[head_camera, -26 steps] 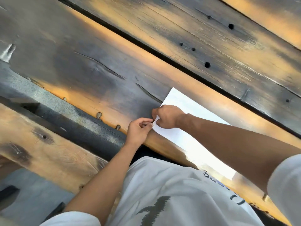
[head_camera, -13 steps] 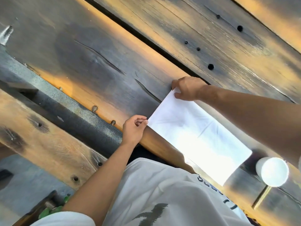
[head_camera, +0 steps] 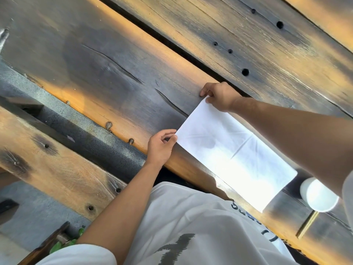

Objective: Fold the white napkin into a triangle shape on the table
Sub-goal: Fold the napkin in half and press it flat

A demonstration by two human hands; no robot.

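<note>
Weathered wood is carrying a napkin now spread out flat, both hands pinching its far corners.

The plank table is running from about 10 o'clock to 4 o'clock across the view, and the white napkin is lying open on it as a long rectangle near the person's edge, where a second ago it was bunched under both hands at one corner. The right hand has travelled out toward 1 o'clock and is pinching the far corner between thumb and fingers; the left hand is nipping the near corner at 9 o'clock of the cloth. A white cup is standing just beside the napkin's 4 o'clock end. The cloth is flattened, so the diagonal fold is probably coming next.
</note>
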